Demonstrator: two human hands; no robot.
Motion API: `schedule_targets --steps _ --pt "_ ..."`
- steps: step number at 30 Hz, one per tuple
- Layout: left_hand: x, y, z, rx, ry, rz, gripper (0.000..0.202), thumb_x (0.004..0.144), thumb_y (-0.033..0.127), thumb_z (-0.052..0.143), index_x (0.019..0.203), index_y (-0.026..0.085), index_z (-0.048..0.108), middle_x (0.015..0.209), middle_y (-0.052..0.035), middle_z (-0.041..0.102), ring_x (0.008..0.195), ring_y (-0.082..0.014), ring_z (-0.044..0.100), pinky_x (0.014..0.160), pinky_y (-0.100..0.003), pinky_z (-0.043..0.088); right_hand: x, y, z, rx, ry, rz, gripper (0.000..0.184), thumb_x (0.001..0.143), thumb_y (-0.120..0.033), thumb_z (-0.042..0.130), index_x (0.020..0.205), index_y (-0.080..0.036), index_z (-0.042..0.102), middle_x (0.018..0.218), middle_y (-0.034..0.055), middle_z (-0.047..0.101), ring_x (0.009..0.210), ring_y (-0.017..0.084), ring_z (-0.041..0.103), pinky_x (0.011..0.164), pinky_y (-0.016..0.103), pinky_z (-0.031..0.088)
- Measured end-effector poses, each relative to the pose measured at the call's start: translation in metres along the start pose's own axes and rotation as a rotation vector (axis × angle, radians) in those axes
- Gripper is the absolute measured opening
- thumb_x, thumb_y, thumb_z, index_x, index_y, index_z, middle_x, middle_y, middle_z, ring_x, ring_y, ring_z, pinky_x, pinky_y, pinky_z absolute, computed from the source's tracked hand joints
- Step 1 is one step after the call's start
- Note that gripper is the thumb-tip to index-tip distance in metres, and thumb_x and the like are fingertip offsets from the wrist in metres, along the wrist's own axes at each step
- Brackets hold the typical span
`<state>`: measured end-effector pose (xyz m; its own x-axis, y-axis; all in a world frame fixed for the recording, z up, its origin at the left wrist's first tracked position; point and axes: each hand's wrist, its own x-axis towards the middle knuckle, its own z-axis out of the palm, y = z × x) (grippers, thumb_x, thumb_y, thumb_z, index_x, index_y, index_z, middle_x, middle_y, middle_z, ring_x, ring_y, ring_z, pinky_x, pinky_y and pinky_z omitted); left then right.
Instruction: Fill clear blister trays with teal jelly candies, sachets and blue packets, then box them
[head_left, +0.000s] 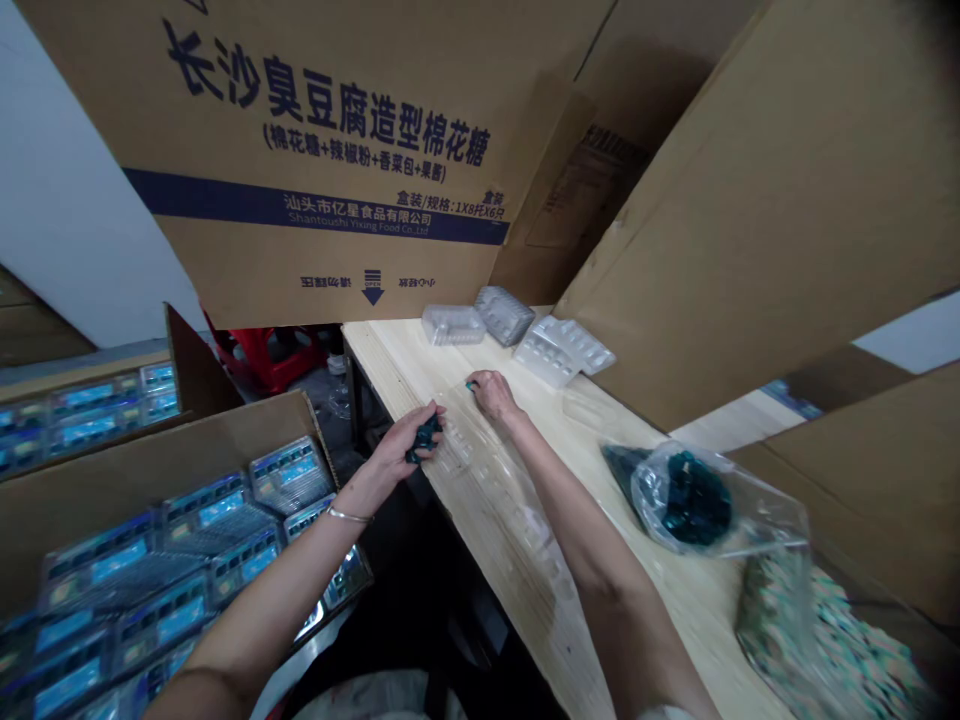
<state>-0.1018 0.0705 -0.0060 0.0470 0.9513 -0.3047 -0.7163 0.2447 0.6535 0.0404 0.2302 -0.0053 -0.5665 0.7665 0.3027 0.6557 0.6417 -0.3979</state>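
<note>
My left hand [397,447] is curled round a clutch of small, glossy dark teal pieces [426,436] at the table's near edge. To its right, my right hand [495,394] pinches one small teal piece [470,385] at the fingertips. Both hands are over a long row of clear plastic trays [517,505] with moulded hollows, which runs along the table's edge towards me. My right forearm covers part of that row. What lies in the hollows is too faint to make out.
Loose clear trays [555,350] lie at the table's back. A plastic bag of teal pieces [694,500] and a bag of pale green and pink bits [847,640] are on the right. Cardboard walls [337,260] close off the back; a carton of blue-labelled packs [202,520] stands left.
</note>
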Motion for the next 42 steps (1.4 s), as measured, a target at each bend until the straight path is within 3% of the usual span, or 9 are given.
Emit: schedule_targets --steps 6,10,15,20,25,29,34,38,42 --pt "0.001 0.001 0.005 -0.094 0.009 -0.016 0.022 0.082 0.034 0.061 0.083 0.012 0.057 0.070 -0.0018 0.052 0.047 -0.0038 0.044 0.031 -0.010 0.019 -0.049 -0.044 -0.023 0.367 0.051 -0.018 0.015 0.077 -0.026 0.061 0.083 -0.017 0.073 0.079 0.0048 0.068 0.070 0.014 0.061 0.065 0.025 0.048" --pt "-0.002 -0.010 0.017 -0.071 0.009 -0.029 0.027 0.079 0.038 0.064 0.081 0.012 0.058 0.064 -0.0005 0.051 0.046 -0.0045 0.046 0.031 -0.010 0.019 -0.081 -0.067 -0.030 0.338 0.058 -0.051 0.017 0.078 -0.027 0.063 0.087 -0.019 0.074 0.076 0.0040 0.065 0.066 0.012 0.057 0.061 0.024 0.046" --pt "-0.004 -0.025 0.034 0.016 -0.017 -0.043 0.037 0.071 0.047 0.070 0.078 0.012 0.059 0.058 0.0005 0.050 0.045 -0.0061 0.047 0.030 -0.011 0.018 -0.091 -0.067 -0.034 0.325 0.086 0.096 0.009 0.071 -0.021 0.065 0.073 -0.017 0.073 0.068 0.0028 0.063 0.065 0.013 0.057 0.063 0.026 0.046" --pt "-0.008 -0.026 0.040 0.144 -0.054 0.016 0.043 0.070 0.054 0.067 0.085 0.015 0.060 0.072 -0.0019 0.056 0.047 -0.0049 0.047 0.031 -0.012 0.017 -0.097 -0.061 -0.046 0.820 0.056 0.417 0.022 0.068 -0.034 0.068 0.079 -0.015 0.069 0.063 0.0015 0.066 0.057 0.012 0.059 0.057 0.024 0.048" --pt "-0.014 -0.026 0.045 0.320 -0.023 0.129 0.044 0.065 0.047 0.073 0.095 0.017 0.062 0.070 0.0013 0.055 0.048 -0.0054 0.046 0.036 -0.015 0.024 -0.105 -0.059 -0.055 1.128 0.037 0.503 0.039 0.058 -0.039 0.077 0.086 -0.014 0.068 0.066 0.0011 0.068 0.058 0.011 0.061 0.062 0.025 0.050" --pt "-0.015 -0.028 0.048 0.423 0.044 0.258 0.035 0.066 0.041 0.073 0.086 0.015 0.064 0.071 0.0006 0.059 0.059 -0.0076 0.051 0.051 -0.018 0.037 -0.107 -0.063 -0.054 1.069 0.045 0.481 0.036 0.060 -0.038 0.076 0.085 -0.015 0.070 0.070 0.0019 0.069 0.060 0.012 0.062 0.065 0.026 0.052" --pt "-0.015 -0.029 0.047 0.519 0.050 0.367 0.023 0.069 0.035 0.069 0.081 0.016 0.065 0.077 -0.0017 0.064 0.074 -0.0122 0.057 0.069 -0.022 0.043 -0.107 -0.065 -0.050 0.978 0.047 0.420 0.029 0.063 -0.034 0.073 0.085 -0.015 0.071 0.068 0.0017 0.070 0.060 0.013 0.063 0.067 0.029 0.054" --pt "-0.014 -0.029 0.044 0.578 0.048 0.400 0.020 0.072 0.034 0.065 0.082 0.016 0.066 0.077 -0.0023 0.064 0.073 -0.0129 0.057 0.067 -0.023 0.043 -0.108 -0.065 -0.049 0.971 0.016 0.429 0.026 0.067 -0.034 0.068 0.086 -0.017 0.071 0.068 0.0014 0.070 0.063 0.015 0.065 0.069 0.030 0.055" --pt "-0.014 -0.030 0.041 0.615 0.038 0.401 0.022 0.074 0.035 0.063 0.085 0.016 0.067 0.076 -0.0025 0.064 0.068 -0.0117 0.055 0.062 -0.022 0.042 -0.109 -0.064 -0.047 0.866 0.040 0.338 0.024 0.069 -0.030 0.065 0.086 -0.016 0.072 0.068 0.0019 0.070 0.062 0.015 0.065 0.067 0.030 0.054"
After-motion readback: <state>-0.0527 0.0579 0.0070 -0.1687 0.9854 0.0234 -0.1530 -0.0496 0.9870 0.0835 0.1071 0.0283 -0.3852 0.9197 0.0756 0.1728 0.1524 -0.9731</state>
